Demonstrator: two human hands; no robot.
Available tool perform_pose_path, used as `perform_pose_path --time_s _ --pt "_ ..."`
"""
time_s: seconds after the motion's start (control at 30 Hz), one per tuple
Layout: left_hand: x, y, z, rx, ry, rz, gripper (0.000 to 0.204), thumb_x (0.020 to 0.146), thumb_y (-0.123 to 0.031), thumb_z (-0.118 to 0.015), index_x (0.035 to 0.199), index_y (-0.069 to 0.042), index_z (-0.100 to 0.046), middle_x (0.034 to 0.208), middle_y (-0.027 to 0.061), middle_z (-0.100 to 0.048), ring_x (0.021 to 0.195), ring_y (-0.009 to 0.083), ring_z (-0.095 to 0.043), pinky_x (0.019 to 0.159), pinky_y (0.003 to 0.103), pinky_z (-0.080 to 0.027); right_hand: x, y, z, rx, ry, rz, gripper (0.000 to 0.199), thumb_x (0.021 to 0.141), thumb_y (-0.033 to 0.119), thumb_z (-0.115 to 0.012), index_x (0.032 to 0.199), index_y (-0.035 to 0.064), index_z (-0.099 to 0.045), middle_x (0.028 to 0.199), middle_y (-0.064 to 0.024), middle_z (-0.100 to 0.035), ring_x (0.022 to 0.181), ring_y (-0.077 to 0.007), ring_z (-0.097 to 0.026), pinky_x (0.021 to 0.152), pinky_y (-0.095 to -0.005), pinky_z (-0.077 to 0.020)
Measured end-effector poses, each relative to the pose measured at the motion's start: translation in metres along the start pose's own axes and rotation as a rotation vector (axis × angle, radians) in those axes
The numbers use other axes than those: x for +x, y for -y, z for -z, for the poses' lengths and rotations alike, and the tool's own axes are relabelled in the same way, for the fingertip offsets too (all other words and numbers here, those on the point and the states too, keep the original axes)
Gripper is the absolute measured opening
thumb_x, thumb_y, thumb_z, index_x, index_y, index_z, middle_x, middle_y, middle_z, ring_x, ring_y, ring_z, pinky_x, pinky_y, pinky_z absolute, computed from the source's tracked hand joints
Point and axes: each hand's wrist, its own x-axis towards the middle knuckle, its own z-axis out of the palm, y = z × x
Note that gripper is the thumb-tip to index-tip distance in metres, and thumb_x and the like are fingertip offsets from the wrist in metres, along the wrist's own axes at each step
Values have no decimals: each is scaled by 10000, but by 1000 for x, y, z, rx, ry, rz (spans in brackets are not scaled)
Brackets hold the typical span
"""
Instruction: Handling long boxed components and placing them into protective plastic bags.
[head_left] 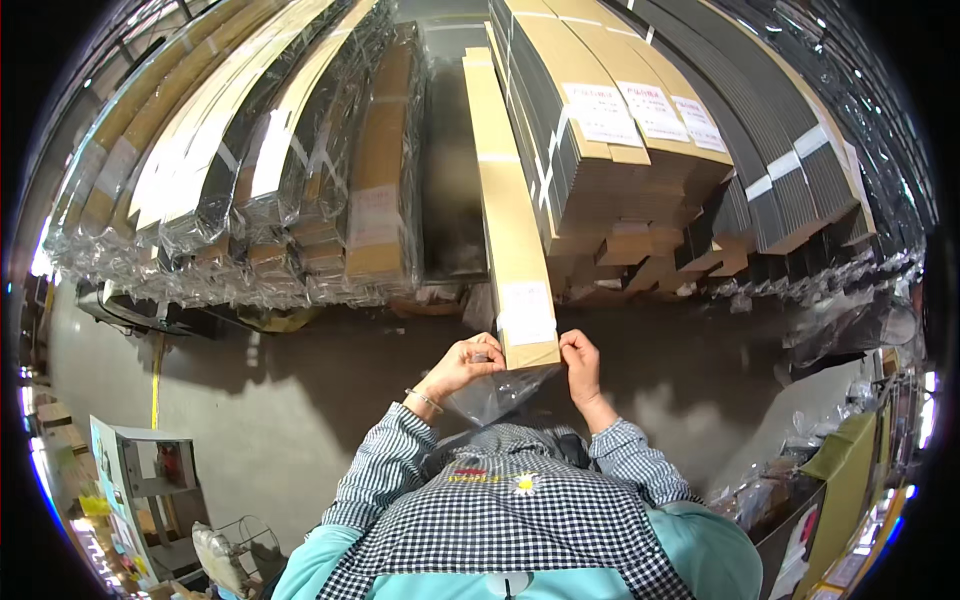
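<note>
A long, narrow bundle of brown cardboard strips [515, 235] runs away from me, its near end jutting out over the floor. A white paper label [527, 312] with print lies on top near that end. Clear plastic film [493, 397] hangs just below the end, in front of my apron. My left hand [465, 364] is closed at the near left corner, its fingers pinching the film's edge. At the near right corner my right hand [582, 364] is closed too, thumb against curled fingers; the film seems to run up to it, though the grip is partly hidden.
Strapped stacks of cardboard [600, 150] with labels rise on the right. Plastic-wrapped long bundles [385, 170] fill the left, beyond a dark gap. A grey shelf unit [160, 480] stands at lower left, and a bench with a green cover [850, 480] at lower right.
</note>
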Motion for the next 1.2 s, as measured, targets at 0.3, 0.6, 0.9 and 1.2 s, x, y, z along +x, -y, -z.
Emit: perform_pose_path --time_s 0.3,0.6,0.9,1.2 --pt "24 20 2 -285 -331 187 93 862 -68 -724 892 -36 -642 924 0 -629 866 101 -579 810 273 -488 18 20 -2 -435 -65 289 65 925 20 -566 985 20 -589 943 -129 -642 856 -294 -646 770 -358 -510" --pt "54 1 2 510 -616 -120 110 822 -23 -705 879 -13 -611 895 107 -619 785 238 -619 703 318 -493 53 -19 -3 -563 -75 267 83 948 39 -533 1029 24 -540 1003 -183 -608 960 -390 -612 828 -413 -498" --pt "89 25 -1 154 -899 -161 88 889 -54 -662 965 -15 -681 880 105 -692 816 166 -659 745 289 -506 96 18 -16 -373 -146 294 63 970 56 -535 1026 33 -550 987 -192 -653 898 -370 -660 762 -413 -520" --pt "70 57 0 -458 -550 125 214 996 -201 -582 905 -22 -655 687 -7 -581 628 74 -500 577 265 -418 87 -3 -3 235 28 -335 137 956 101 -531 833 75 -586 733 26 -551 627 -62 -465 559 -247 -351"
